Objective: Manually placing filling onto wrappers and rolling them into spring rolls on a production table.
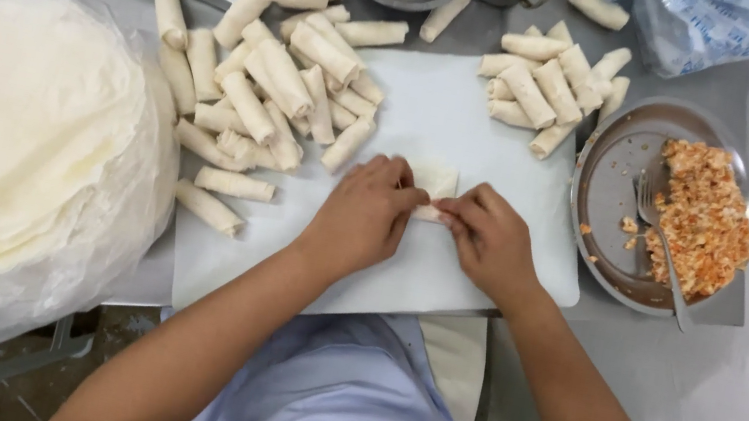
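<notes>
Left hand (364, 211) and right hand (489, 238) both pinch a half-folded wrapper (432, 188), apparently rolling it on the white board (452, 112)

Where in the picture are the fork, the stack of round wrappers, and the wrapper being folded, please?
fork (655, 242): head view, on its handle in the metal plate.
stack of round wrappers (11, 140): head view, on its top sheet.
wrapper being folded (436, 180): head view, on the part between the hands.

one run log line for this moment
left hand + right hand: folding wrapper | on white board | rolls piled left | filling plate right
</notes>
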